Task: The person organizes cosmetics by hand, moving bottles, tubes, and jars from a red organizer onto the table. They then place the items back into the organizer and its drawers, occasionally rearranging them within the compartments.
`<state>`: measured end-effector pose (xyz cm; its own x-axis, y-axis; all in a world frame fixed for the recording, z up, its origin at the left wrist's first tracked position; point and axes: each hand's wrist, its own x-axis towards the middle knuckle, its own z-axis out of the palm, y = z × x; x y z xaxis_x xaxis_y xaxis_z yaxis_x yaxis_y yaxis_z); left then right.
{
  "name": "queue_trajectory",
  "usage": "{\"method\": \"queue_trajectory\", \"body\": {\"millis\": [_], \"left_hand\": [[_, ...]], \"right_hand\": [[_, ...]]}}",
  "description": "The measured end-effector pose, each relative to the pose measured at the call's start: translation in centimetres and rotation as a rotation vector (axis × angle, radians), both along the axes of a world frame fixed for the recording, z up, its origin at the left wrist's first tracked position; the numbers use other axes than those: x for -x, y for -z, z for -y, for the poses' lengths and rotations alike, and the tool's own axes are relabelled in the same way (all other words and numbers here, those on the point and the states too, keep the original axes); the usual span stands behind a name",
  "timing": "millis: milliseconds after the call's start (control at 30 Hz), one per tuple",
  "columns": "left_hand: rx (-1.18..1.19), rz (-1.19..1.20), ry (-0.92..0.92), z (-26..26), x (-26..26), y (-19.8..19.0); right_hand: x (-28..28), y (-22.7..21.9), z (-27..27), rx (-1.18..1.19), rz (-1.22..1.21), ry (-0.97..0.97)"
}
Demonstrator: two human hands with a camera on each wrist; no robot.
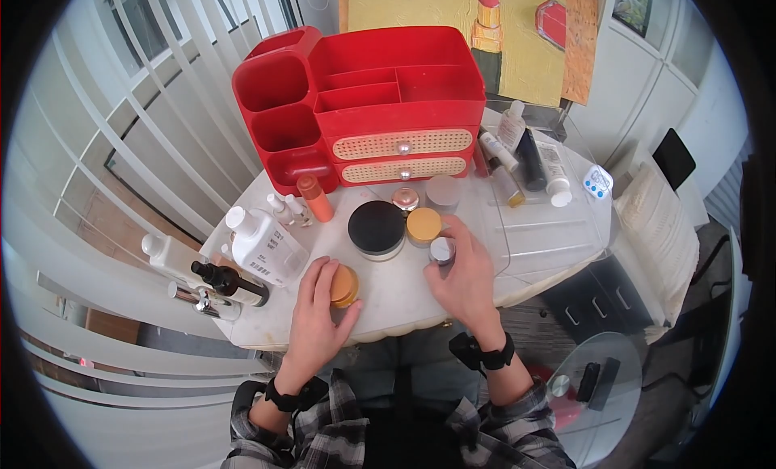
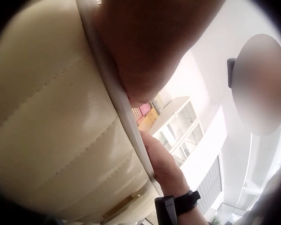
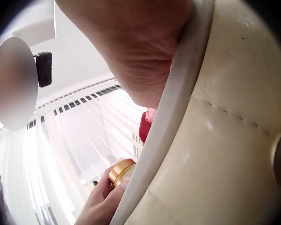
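In the head view my left hand (image 1: 317,317) holds a gold-lidded jar (image 1: 344,285) between thumb and fingers at the table's front. The right wrist view also shows that jar (image 3: 123,171) in the left hand. My right hand (image 1: 471,279) grips a small jar with a silvery lid (image 1: 442,250), thumb on its near side and fingers on its far right. Just behind it stands another gold-lidded jar (image 1: 423,226). A wide jar with a black lid (image 1: 377,227) sits between the hands. Both wrist views show mostly the hands' undersides and the table edge.
A red organizer (image 1: 400,113) with two drawers stands at the back. Several bottles, including a white one (image 1: 267,247) and a dark one (image 1: 230,283), stand at left. Tubes and bottles lie around a clear acrylic tray (image 1: 541,235) at right. An orange tube (image 1: 315,198) is near the organizer.
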<state>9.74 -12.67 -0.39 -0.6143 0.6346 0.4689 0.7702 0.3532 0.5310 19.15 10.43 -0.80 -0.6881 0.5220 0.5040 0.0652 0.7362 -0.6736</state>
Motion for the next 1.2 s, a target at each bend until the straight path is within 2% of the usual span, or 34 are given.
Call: {"method": "queue_trajectory", "body": {"millis": [133, 200, 500, 733, 833, 1200], "left_hand": [[-0.002, 0.000, -0.005, 0.05, -0.02, -0.01], [-0.008, 0.000, 0.004, -0.08, -0.06, 0.00], [0.018, -0.005, -0.013, 0.00, -0.13, -0.10], [0.022, -0.004, -0.015, 0.01, -0.23, -0.17], [0.022, -0.003, -0.014, 0.02, -0.26, -0.17], [0.017, -0.003, -0.010, 0.00, -0.17, -0.04]], "right_hand": [[-0.10, 0.29, 0.20, 0.004, 0.006, 0.031], [-0.23, -0.18, 0.56, 0.141, 0.018, 0.053], [-0.14, 0.02, 0.15, 0.000, -0.020, 0.012], [-0.31, 0.12, 0.10, -0.006, 0.042, 0.007], [-0.26, -0.12, 0.34, 0.085, 0.012, 0.018], [-0.11, -0.25, 0.29, -0.023, -0.027, 0.010]]}}
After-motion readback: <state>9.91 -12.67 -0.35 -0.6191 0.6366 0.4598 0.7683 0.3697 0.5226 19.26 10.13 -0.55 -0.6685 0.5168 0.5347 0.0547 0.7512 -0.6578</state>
